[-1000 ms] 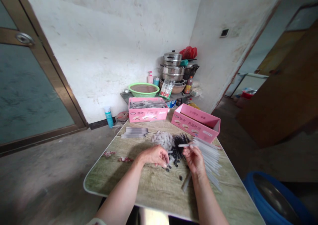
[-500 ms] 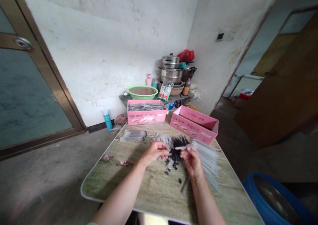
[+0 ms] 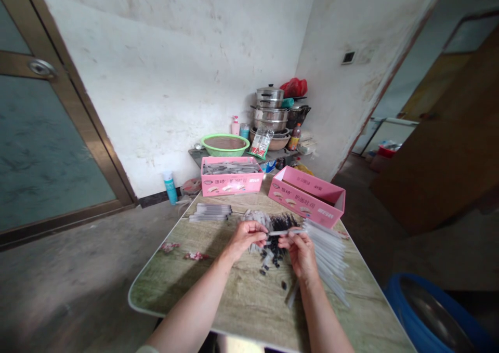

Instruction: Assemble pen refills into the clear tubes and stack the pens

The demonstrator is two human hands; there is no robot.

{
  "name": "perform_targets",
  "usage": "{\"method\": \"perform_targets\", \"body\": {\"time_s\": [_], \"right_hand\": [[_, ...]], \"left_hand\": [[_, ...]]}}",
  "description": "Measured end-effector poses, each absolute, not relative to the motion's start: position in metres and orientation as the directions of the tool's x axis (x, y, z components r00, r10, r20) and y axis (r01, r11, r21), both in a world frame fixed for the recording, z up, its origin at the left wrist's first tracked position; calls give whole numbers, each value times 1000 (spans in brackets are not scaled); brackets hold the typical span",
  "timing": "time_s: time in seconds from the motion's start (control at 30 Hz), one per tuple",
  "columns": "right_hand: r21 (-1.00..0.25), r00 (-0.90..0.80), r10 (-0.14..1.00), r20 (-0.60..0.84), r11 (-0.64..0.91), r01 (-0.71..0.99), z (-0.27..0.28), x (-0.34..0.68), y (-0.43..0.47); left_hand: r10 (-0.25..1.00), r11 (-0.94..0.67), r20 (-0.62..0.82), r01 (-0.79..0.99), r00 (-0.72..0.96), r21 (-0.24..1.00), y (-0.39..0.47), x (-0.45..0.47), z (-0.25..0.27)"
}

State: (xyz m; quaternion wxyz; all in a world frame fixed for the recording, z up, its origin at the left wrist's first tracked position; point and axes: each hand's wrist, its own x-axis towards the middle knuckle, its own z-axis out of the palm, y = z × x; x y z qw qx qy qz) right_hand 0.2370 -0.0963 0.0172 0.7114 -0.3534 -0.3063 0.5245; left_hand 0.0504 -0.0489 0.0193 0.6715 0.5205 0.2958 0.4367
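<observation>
My right hand [image 3: 301, 251] pinches a thin translucent tube [image 3: 278, 233] that points left, level above the table. My left hand [image 3: 246, 239] is closed in a pinch at the tube's left end; whatever small part it holds is too small to make out. Under and between the hands lie a heap of small black pieces [image 3: 277, 254] and a pile of short whitish pieces [image 3: 249, 216]. Beside my right hand spreads a fan of long translucent tubes [image 3: 327, 254]. A stack of grey-tipped tubes [image 3: 212, 212] rests at the table's left.
A pink box [image 3: 233, 183] full of tubes stands at the back of the wood-patterned table [image 3: 175, 285]. To its right is a second pink box [image 3: 304, 203]. Behind are a green basin [image 3: 225, 153] and stacked pots [image 3: 271, 116]. A blue tub [image 3: 405, 290] stands at the right.
The tube in my right hand has moved left, and its end now meets the fingertips of my left hand. Before, a small gap lay between them.
</observation>
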Motion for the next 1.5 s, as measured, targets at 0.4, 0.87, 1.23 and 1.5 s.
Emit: {"method": "perform_targets", "body": {"time_s": [0.4, 0.87, 1.23, 1.5], "right_hand": [[-853, 255, 964, 72, 192, -485, 21, 233, -97], [-861, 232, 970, 72, 178, -476, 17, 234, -97], [-870, 230, 970, 77, 178, -460, 15, 235, -96], [-883, 247, 965, 91, 193, -428, 13, 234, -95]], "left_hand": [[898, 84, 47, -274, 438, 958, -51, 53, 23], [910, 82, 53, -303, 411, 949, -51, 56, 24], [901, 80, 39, -254, 432, 964, -50, 54, 21], [919, -27, 153, -331, 363, 943, -47, 58, 18]]}}
